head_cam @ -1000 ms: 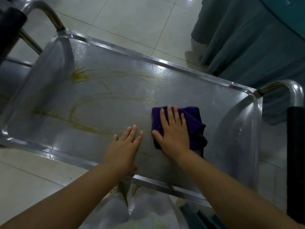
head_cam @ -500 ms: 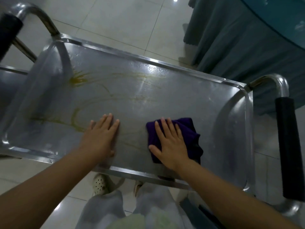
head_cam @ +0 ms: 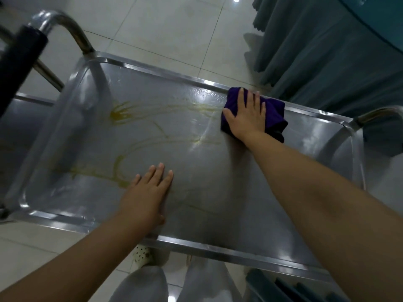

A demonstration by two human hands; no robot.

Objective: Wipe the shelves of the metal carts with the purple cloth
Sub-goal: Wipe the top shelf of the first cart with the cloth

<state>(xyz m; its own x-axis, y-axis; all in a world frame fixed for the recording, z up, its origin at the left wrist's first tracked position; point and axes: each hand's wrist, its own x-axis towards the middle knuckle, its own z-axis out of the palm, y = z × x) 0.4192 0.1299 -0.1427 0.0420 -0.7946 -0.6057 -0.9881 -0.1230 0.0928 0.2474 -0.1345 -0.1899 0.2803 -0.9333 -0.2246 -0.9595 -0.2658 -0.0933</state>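
Mid-wipe: right hand (head_cam: 247, 115), fingers flat, presses purple cloth (head_cam: 273, 115) upper right of top shelf (head_cam: 218, 192); left hand (head_cam: 148, 192) flat, fingers straight. Next prob: sweep twd yellow smears (head_cam: 120, 115), center-left.

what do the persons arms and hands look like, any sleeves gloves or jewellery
Both forearms are bare as far as the view reaches, with no sleeves in sight. The left hand and the right hand wear no gloves. No rings, watch or bracelets show on the fingers or wrists. The fingernails look short and unpainted.

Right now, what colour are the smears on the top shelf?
Yellowish-green streaks across the shelf, mostly left of the cloth; head view.
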